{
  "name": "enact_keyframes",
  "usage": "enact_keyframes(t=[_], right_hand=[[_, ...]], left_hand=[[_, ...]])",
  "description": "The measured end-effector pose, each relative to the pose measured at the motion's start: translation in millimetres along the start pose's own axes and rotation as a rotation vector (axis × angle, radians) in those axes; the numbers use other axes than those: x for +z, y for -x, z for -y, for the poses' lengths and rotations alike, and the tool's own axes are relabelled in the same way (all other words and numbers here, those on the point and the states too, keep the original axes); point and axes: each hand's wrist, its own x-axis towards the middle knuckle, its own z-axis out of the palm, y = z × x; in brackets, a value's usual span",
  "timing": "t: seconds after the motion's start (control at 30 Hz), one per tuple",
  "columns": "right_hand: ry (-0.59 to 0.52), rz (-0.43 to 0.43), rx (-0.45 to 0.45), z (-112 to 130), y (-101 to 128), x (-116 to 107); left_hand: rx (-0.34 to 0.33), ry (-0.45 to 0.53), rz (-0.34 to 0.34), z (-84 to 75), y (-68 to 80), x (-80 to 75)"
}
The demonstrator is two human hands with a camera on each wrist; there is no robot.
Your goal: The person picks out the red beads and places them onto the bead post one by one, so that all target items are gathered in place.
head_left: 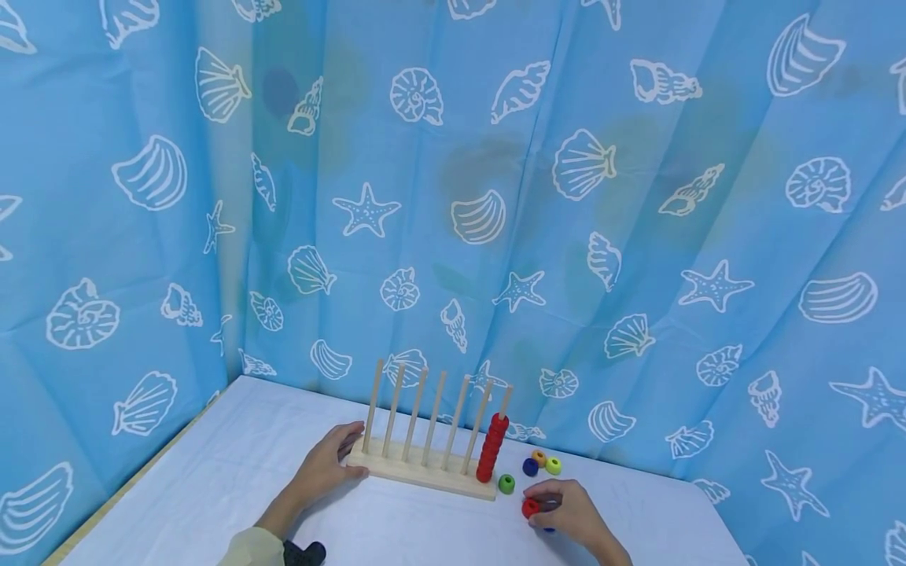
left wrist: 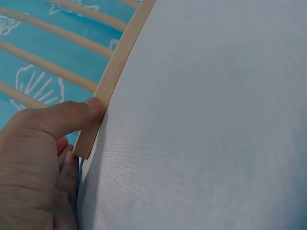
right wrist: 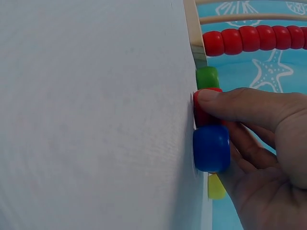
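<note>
A wooden bead stand (head_left: 425,473) with several upright pegs stands on the table. Red beads (head_left: 492,448) are stacked on its rightmost peg. My left hand (head_left: 327,462) grips the left end of the base, the thumb on the front edge and the fingers behind. To the right of the stand, my right hand (head_left: 572,512) pinches a single red bead (head_left: 530,509) between thumb and fingers, at or close to the table top. In the right wrist view a blue bead (right wrist: 211,148) sits just beside it. A green bead (head_left: 506,483) lies by the base's right end.
Behind my right hand lie a dark blue bead (head_left: 530,467), an orange bead (head_left: 539,457) and a yellow-green bead (head_left: 554,465). The table (head_left: 425,534) has a white cover. A blue shell-patterned curtain (head_left: 439,275) hangs behind it and on the left.
</note>
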Motion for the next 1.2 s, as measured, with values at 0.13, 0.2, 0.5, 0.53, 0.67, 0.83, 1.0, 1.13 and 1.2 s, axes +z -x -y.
enact_keyframes(t=[0.13, 0.2, 0.5, 0.53, 0.67, 0.83, 1.0, 1.13, 1.2], right_hand=[[-0.007, -0.046, 0.000, 1, -1, 0], [-0.004, -0.081, 0.006, 2, -1, 0], [0.002, -0.241, -0.020, 11, 0, -1], [-0.006, -0.242, -0.017, 12, 0, -1], [-0.052, -0.214, -0.010, 15, 2, 2], [-0.090, -0.183, -0.061, 23, 5, 1], [-0.142, -0.188, -0.156, 34, 8, -4], [-0.202, -0.258, -0.177, 40, 7, -6], [-0.227, -0.289, -0.175, 43, 7, -7]], left_hand=[[-0.013, 0.019, 0.003, -1.0, 0.5, -0.6], [-0.018, 0.026, 0.004, -1.9, 0.7, -1.1], [-0.018, 0.018, 0.002, -0.4, 0.3, 0.3], [-0.020, 0.017, 0.001, 0.2, 0.4, 0.5], [-0.025, 0.013, 0.006, 1.4, 0.8, 1.2], [-0.024, 0.016, 0.007, -2.2, 1.2, -0.2], [-0.014, 0.016, 0.003, -3.4, 1.6, -1.0], [-0.021, 0.016, -0.003, -3.2, 0.9, -0.8], [-0.028, 0.010, -0.004, -3.0, 0.8, -0.8]])
